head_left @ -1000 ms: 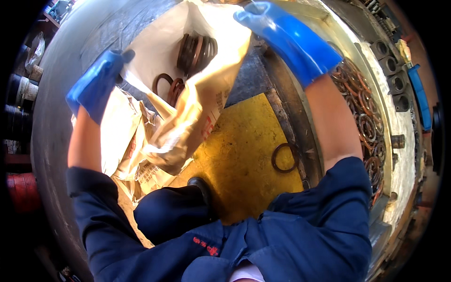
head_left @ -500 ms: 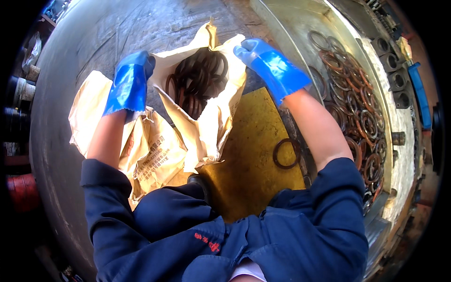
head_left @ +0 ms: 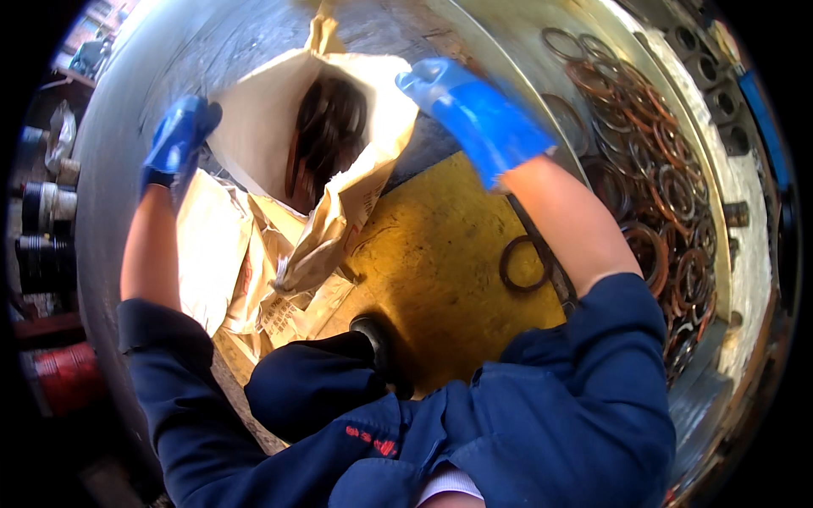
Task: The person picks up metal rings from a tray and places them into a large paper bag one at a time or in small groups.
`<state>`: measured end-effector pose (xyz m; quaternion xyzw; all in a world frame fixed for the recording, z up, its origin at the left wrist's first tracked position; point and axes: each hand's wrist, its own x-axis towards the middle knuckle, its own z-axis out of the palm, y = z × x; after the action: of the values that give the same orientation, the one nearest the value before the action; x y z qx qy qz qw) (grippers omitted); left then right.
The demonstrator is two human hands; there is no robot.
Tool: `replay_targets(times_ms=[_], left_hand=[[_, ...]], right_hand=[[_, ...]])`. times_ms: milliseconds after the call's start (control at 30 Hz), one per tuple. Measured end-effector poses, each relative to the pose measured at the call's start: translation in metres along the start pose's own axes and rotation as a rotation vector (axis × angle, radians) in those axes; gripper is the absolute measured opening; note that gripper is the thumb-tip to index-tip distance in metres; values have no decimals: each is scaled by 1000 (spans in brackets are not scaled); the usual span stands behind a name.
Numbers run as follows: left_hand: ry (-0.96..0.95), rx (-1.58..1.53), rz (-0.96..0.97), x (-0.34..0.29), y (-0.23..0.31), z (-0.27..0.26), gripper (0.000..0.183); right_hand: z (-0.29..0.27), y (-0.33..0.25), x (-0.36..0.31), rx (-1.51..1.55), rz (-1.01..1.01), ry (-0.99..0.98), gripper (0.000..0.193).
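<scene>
An upright brown paper bag with a pale inside stands in front of me, its mouth spread wide. Dark, rust-brown metal rings lie heaped within it. My left hand, in a blue rubber glove, is closed on the left edge of the mouth. The right edge is pinched by my right hand, gloved the same way and slightly blurred. Crumpled brown paper lies against the bag's near left side. A single loose ring rests to the right, below my right forearm.
Under the loose ring is a yellow plate, with my shoe at its near edge. Along the right runs a metal trough holding many rings. Black cylinders and a red container stand at far left.
My left hand has moved left and slightly down, pulling the bag's mouth wider. My right hand has shifted a little left and up. The bag has moved left along with them.
</scene>
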<state>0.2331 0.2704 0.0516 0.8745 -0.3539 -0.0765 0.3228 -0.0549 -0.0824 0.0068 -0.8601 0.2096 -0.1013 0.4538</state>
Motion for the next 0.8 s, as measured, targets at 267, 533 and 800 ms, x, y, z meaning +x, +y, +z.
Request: replay_targets(times_ms=[267, 533, 800], left_hand=[[-27, 546, 480, 43, -28, 70, 18], [-16, 917, 110, 82, 8, 111, 56], [-362, 1194, 241, 83, 173, 241, 48]], right_hand=[[11, 97, -10, -340, -226, 38, 24], [-135, 104, -95, -116, -178, -248, 27], [-301, 207, -373, -450, 604, 382, 49]])
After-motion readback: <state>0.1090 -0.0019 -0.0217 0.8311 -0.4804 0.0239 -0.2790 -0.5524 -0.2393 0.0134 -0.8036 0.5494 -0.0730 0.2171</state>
